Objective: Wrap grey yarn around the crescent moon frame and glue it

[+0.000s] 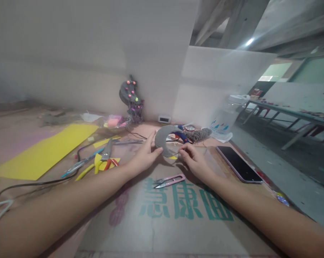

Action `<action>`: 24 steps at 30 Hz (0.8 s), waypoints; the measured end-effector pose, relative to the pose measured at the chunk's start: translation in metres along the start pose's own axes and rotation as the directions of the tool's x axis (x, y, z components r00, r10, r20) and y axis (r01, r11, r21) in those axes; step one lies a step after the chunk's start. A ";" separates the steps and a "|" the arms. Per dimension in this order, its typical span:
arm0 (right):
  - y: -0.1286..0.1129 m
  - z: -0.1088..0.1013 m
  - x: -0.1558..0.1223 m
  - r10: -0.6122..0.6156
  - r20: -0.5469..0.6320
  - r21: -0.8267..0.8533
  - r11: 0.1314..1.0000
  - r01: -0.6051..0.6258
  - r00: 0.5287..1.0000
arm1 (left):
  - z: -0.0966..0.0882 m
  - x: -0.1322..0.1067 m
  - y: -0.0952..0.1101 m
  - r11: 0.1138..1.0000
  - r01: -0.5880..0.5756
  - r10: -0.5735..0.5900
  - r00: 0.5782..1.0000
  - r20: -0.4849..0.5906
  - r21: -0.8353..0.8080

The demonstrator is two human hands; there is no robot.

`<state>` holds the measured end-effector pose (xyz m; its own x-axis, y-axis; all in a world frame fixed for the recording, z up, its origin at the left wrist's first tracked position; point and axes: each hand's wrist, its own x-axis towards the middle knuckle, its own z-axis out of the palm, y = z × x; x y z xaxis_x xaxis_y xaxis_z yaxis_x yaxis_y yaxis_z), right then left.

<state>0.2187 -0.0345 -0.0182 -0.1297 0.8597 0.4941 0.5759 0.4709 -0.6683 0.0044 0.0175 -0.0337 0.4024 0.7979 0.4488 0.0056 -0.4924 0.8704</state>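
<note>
A grey crescent-shaped cutout (164, 139) stands upright on the cardboard sheet (175, 218), held between both hands. My left hand (144, 156) grips its left edge with fingers and thumb. My right hand (192, 157) pinches its lower right tip, where a small yellow scrap (173, 157) shows. Pink thread snips (169, 181) lie on the cardboard just in front of the hands.
A phone (239, 164) lies to the right near the table edge. Left are a yellow sheet (45, 150), scissors (106, 150), yellow scraps and a black cable. Behind stand a grey beaded ornament (131, 96), a clear jar (227, 114), grey twine (199, 134) and a glue gun (182, 135).
</note>
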 end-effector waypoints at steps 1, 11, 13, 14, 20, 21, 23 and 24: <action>0.000 0.000 0.001 -0.031 0.006 -0.007 0.999 0.031 1.000 | 0.001 0.000 -0.001 0.997 0.021 -0.021 1.000 0.006 -0.072; 0.003 0.004 0.000 -0.011 0.141 -0.016 1.000 0.014 0.990 | 0.001 0.002 -0.004 0.969 0.073 -0.091 0.994 -0.065 -0.238; 0.004 0.005 0.000 0.008 0.144 -0.012 1.000 -0.007 0.989 | 0.001 0.002 -0.006 0.959 0.102 -0.120 0.991 -0.051 -0.265; 0.005 0.005 0.001 0.020 0.144 -0.009 1.000 -0.019 0.989 | 0.001 0.002 -0.007 0.956 0.108 -0.126 0.991 -0.049 -0.274; 0.007 0.002 -0.001 0.087 0.134 -0.001 0.996 -0.087 0.987 | 0.005 -0.001 -0.010 0.956 0.137 -0.159 0.985 -0.063 -0.261; 0.007 0.001 -0.002 0.098 0.134 0.001 0.995 -0.099 0.986 | 0.005 -0.001 -0.009 0.950 0.145 -0.171 0.983 -0.071 -0.277; 0.006 0.000 -0.004 0.124 0.139 0.011 0.992 -0.127 0.982 | 0.007 -0.002 -0.007 0.934 0.168 -0.205 0.975 -0.087 -0.316; 0.006 0.000 -0.005 0.141 0.144 0.020 0.989 -0.145 0.980 | 0.008 -0.003 -0.005 0.926 0.185 -0.226 0.970 -0.090 -0.329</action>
<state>0.2229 -0.0360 -0.0240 -0.1618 0.9369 0.3098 0.5726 0.3449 -0.7438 0.0102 0.0153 -0.0410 0.3067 0.9164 0.2570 -0.2216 -0.1939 0.9557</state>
